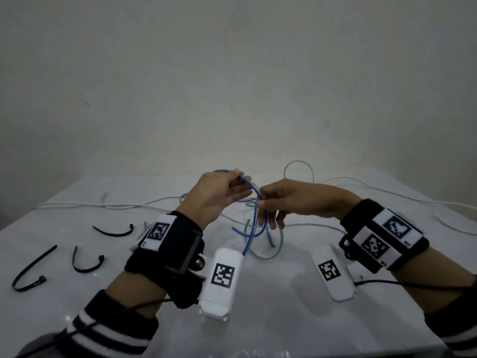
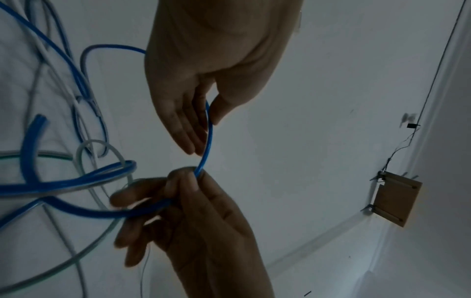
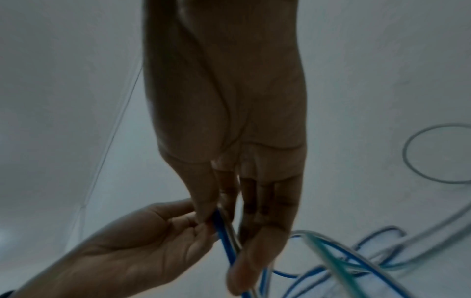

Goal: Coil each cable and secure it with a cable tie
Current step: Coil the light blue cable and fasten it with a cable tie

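My left hand (image 1: 241, 182) is raised over the table and pinches a blue cable (image 1: 254, 215) between thumb and fingers. Just to its right, my right hand (image 1: 261, 197) pinches the same cable a little lower. A short arc of cable (image 2: 207, 141) spans the two hands, and loose blue loops hang from my right hand down to the table. In the left wrist view my left hand (image 2: 207, 133) grips from above and my right hand (image 2: 195, 175) from below. The right wrist view shows my right hand (image 3: 216, 217) on the blue cable (image 3: 225, 242), with my left hand (image 3: 203, 227) beside it.
A green cable (image 1: 268, 255) curls on the white table (image 1: 271, 319) under the hands. White cables (image 1: 299, 166) trail across the back. Three black cable ties (image 1: 113, 231) (image 1: 86, 264) (image 1: 28, 273) lie at the left. A wall stands close behind the table.
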